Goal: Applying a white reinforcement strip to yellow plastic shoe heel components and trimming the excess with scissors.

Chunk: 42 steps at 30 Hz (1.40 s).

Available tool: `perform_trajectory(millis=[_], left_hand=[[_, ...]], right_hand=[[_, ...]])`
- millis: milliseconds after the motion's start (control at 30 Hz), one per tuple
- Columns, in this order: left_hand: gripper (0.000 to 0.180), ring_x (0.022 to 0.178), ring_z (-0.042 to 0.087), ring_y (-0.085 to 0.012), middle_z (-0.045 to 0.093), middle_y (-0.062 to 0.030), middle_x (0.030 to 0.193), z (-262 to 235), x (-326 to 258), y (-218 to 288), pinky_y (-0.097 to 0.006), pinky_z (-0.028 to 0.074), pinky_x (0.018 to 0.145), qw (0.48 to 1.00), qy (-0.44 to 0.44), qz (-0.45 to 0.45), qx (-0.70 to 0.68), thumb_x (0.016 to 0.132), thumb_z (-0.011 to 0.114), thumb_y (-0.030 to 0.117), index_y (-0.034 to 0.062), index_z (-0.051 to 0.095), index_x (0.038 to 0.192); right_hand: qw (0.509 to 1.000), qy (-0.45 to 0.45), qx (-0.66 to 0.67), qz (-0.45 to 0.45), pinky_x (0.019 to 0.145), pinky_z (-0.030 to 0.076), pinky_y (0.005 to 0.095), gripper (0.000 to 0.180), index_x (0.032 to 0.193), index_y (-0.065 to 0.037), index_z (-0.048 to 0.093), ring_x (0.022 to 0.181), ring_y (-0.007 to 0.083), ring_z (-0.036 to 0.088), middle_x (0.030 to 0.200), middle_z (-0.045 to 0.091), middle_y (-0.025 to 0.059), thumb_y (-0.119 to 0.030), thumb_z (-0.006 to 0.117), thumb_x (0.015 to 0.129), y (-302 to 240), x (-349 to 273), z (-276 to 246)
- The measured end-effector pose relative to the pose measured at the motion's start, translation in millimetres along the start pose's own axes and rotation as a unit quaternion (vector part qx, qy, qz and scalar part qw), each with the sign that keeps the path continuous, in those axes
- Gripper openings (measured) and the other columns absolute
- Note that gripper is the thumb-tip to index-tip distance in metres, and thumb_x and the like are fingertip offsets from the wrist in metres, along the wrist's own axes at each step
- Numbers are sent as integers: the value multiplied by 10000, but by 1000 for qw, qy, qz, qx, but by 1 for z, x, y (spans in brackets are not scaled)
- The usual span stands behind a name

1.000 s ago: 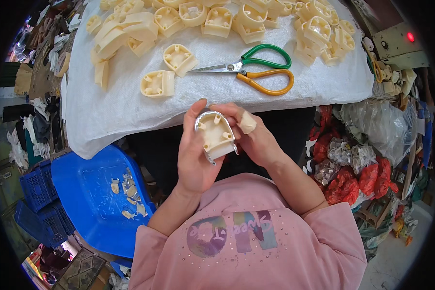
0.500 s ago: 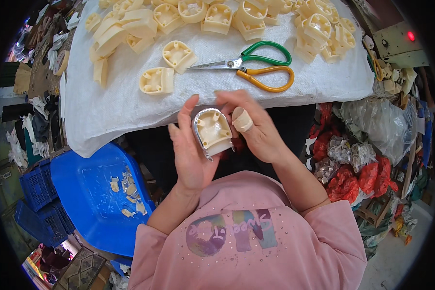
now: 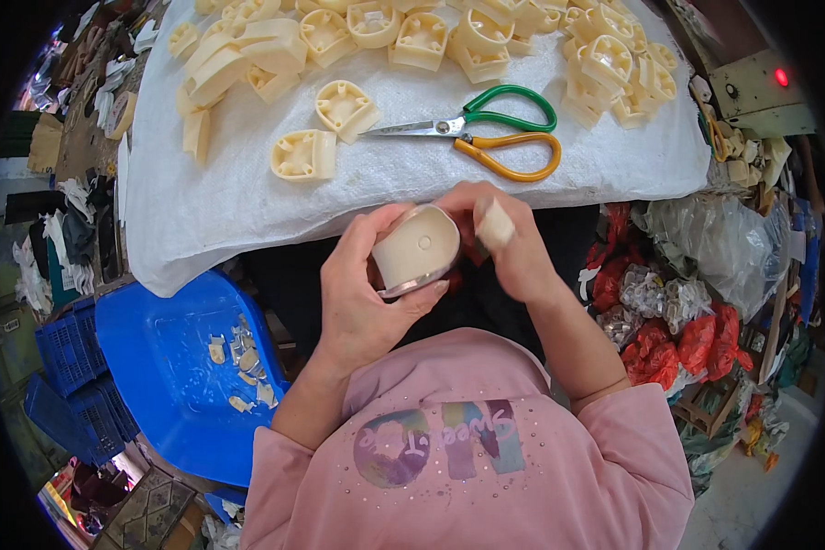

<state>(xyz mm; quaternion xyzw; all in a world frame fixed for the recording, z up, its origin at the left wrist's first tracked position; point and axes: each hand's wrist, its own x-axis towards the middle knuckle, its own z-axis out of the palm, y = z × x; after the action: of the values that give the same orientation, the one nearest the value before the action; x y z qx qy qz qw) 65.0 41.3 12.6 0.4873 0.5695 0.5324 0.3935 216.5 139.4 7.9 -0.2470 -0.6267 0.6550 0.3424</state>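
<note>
My left hand (image 3: 362, 284) is closed around a cream plastic shoe heel (image 3: 411, 247), thumb along its near edge. The heel's smooth rounded end, marked with a small ring, faces up, and a shiny silvery band shows along its lower edge. Close by on the right is my right hand (image 3: 513, 247), its fingers bent toward the heel and partly hidden; the thumb wears a pale wrap (image 3: 496, 225). Whether that hand touches or holds anything cannot be made out. Beyond both hands, scissors (image 3: 449, 126) with one green and one orange handle lie on the white-covered table.
Two loose heels, a nearer one (image 3: 302, 156) and a farther one (image 3: 346, 108), lie left of the scissors. Several more are heaped along the table's (image 3: 238, 206) far side. A blue basin (image 3: 165, 367) holding scraps stands at left. Red plastic bags (image 3: 655, 353) lie at right.
The heel has been turned over in my left hand: its hollow side faced up before, and now its smooth end does. My right hand has shifted slightly to the right.
</note>
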Motion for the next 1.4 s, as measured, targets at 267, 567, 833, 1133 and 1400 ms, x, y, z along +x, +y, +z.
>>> perform_trajectory(millis=[267, 567, 833, 1133, 1400], left_hand=[[620, 815, 589, -239, 586, -102, 913, -1, 5, 14, -298, 469, 691, 960, -4, 167, 224, 518, 795, 28, 46, 573, 1097], [596, 715, 587, -236, 554, -122, 839, 4, 9, 3, -288, 475, 610, 919, 46, 217, 325, 503, 815, 56, 14, 519, 1020], [544, 630, 508, -266, 517, -117, 761, 17, 11, 0, -343, 427, 530, 884, 145, 263, 358, 515, 810, 98, -24, 536, 968], [526, 597, 458, -225, 487, -74, 714, 10, 14, -6, -328, 393, 526, 860, 150, 305, 380, 530, 809, 117, 4, 600, 999], [506, 637, 478, -238, 500, -83, 743, 10, 9, -12, -335, 399, 554, 862, 160, 312, 366, 553, 791, 97, 13, 606, 1016]], right_hand=[[983, -102, 47, 143, 590, 429, 236, 158, 857, -28, 580, 691, 71, 515, 772, 557, 9, -185, 590, 862, -3, 8, -13], [995, 13, 55, 84, 612, 470, 290, 195, 982, -12, 596, 693, 141, 567, 776, 598, 46, -176, 533, 897, 5, -5, 9], [994, 45, -71, 68, 677, 487, 304, 269, 1117, -5, 564, 749, 190, 623, 849, 630, 128, -171, 492, 917, -1, -11, 21], [977, 117, 149, 94, 893, 416, 307, 346, 1232, 2, 486, 1020, 266, 562, 1120, 548, 191, -119, 468, 909, 14, -22, 41], [987, 127, -90, -43, 863, 419, 333, 527, 1308, 0, 375, 977, 285, 520, 1123, 495, 177, 12, 518, 801, 9, -23, 55]])
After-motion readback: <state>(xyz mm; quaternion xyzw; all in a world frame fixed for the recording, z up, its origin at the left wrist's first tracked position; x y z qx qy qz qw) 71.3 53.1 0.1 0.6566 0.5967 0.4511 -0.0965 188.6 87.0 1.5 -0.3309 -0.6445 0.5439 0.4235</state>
